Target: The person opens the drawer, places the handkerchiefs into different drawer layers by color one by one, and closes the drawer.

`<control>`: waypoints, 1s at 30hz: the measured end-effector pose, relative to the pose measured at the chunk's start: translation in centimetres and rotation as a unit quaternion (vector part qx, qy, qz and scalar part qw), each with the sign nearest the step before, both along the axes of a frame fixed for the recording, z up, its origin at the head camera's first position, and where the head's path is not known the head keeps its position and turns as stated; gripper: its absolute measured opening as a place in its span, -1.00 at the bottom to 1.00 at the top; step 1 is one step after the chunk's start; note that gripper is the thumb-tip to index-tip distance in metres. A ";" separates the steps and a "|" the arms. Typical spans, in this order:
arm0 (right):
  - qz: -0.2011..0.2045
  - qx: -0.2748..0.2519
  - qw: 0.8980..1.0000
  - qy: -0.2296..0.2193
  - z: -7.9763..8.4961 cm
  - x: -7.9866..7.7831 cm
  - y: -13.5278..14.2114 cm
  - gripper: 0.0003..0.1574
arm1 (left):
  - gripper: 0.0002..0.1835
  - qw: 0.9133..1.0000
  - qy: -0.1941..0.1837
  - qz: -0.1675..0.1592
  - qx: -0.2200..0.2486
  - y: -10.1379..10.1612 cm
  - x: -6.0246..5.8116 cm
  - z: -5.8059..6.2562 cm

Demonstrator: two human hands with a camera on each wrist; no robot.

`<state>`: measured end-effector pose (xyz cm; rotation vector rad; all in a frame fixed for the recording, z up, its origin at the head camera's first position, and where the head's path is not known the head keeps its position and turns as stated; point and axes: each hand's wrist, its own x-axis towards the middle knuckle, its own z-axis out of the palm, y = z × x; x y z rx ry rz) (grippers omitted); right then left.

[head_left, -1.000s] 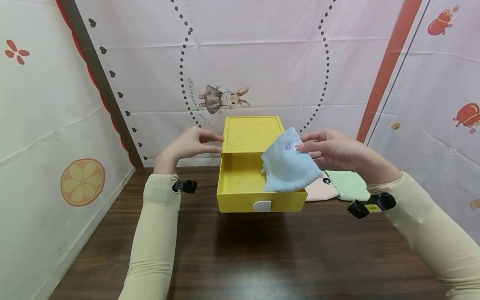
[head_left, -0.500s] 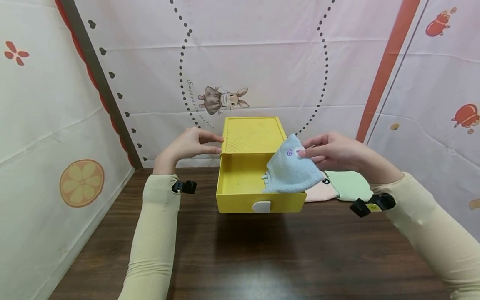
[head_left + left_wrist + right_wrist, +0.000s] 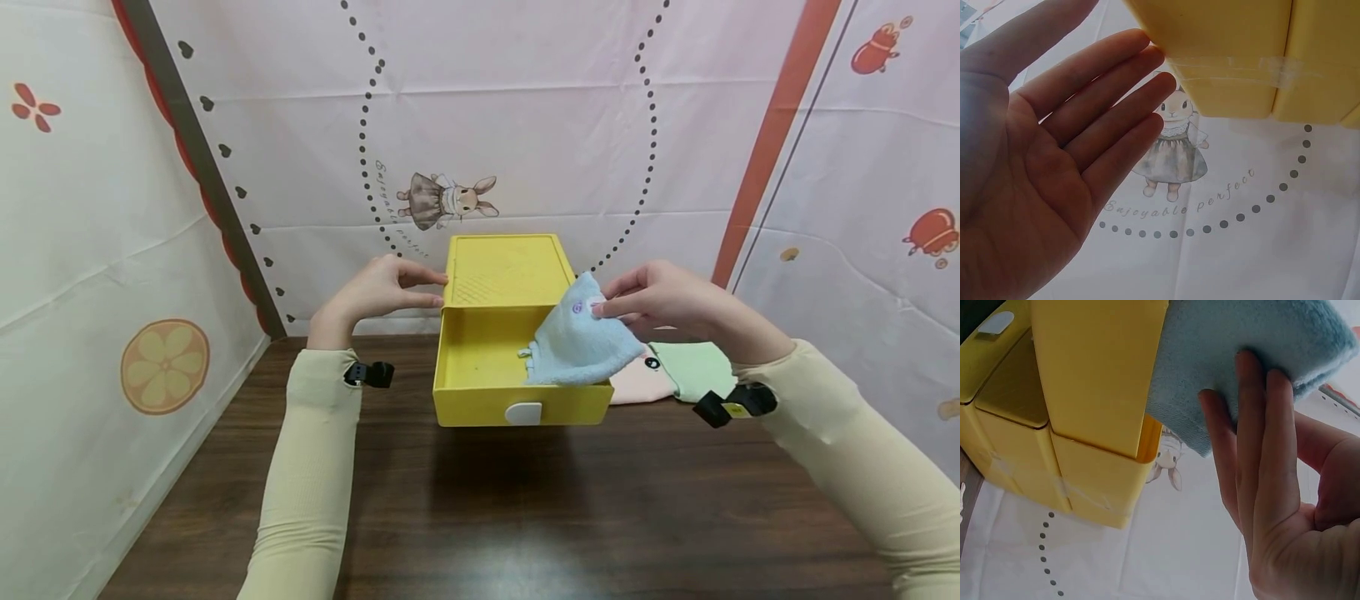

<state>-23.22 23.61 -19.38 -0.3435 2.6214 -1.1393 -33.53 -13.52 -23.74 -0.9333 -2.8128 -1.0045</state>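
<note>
A yellow drawer cabinet (image 3: 510,265) stands at the back of the table, its top drawer (image 3: 480,406) pulled out toward me. My left hand (image 3: 378,292) touches the cabinet's left side with fingertips and thumb; in the left wrist view those fingers look straight. Over the drawer's right part hangs a light blue towel (image 3: 577,342), its corner pinched between the thumb and fingers of my right hand (image 3: 667,302). The towel's lower end overlaps the drawer's right rim, and a small loop shows on its left edge. In the right wrist view the towel (image 3: 1210,356) covers several fingertips.
Right of the cabinet, a pink folded cloth (image 3: 639,383) and a green folded cloth (image 3: 697,368) lie on the dark wooden table (image 3: 495,517). More closed yellow drawers (image 3: 1010,394) sit below the pulled-out one. A printed curtain (image 3: 525,125) rises behind.
The towel has sunk slightly and shifted a little right, and its loop has come into view at the left edge. My left hand and the drawer have stayed put.
</note>
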 end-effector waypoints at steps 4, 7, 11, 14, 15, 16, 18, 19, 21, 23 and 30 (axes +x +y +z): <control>0.001 -0.014 1.000 -0.014 0.0 -0.1 -0.2 -0.47 | -0.52 1.000 0.001 -0.002 0.000 0.0 0.0 0.0; 0.005 -0.042 0.998 -0.036 0.0 -0.1 -0.5 -0.47 | -0.52 1.000 0.000 -0.002 0.001 0.0 0.1 0.0; 0.014 -0.078 0.995 -0.056 0.3 -0.1 -1.0 -0.45 | -0.53 1.000 -0.001 -0.001 0.002 0.0 0.1 0.1; 0.017 -0.086 0.995 -0.054 0.4 -0.1 -1.4 -0.45 | -0.52 1.000 -0.002 0.000 0.002 0.0 0.1 0.1; 0.019 -0.086 0.995 -0.053 0.4 -0.2 -1.5 -0.44 | -0.52 1.000 -0.002 0.000 0.002 0.0 0.1 0.1; 0.021 -0.086 0.995 -0.051 0.5 -0.2 -1.6 -0.44 | -0.52 1.000 -0.003 -0.001 0.002 0.0 0.1 0.1; 0.024 -0.089 0.995 -0.050 0.5 -0.3 -1.9 -0.45 | -0.53 1.000 -0.003 0.000 0.001 0.0 0.1 0.1; 0.026 -0.092 0.994 -0.049 0.5 -0.3 -2.0 -0.46 | -0.53 1.000 -0.004 0.001 0.001 0.0 0.1 0.1; 0.027 -0.105 0.992 -0.058 0.6 -0.3 -2.3 -0.46 | -0.54 1.000 -0.005 0.002 0.000 0.0 0.1 0.0; 0.025 -0.121 0.990 -0.068 0.6 -0.3 -2.5 -0.47 | -0.54 1.000 -0.006 0.003 0.000 0.0 0.1 0.0; 0.023 -0.162 0.983 -0.082 0.5 -0.4 -3.3 -0.46 | -0.53 1.000 -0.003 0.002 0.000 0.0 0.1 0.0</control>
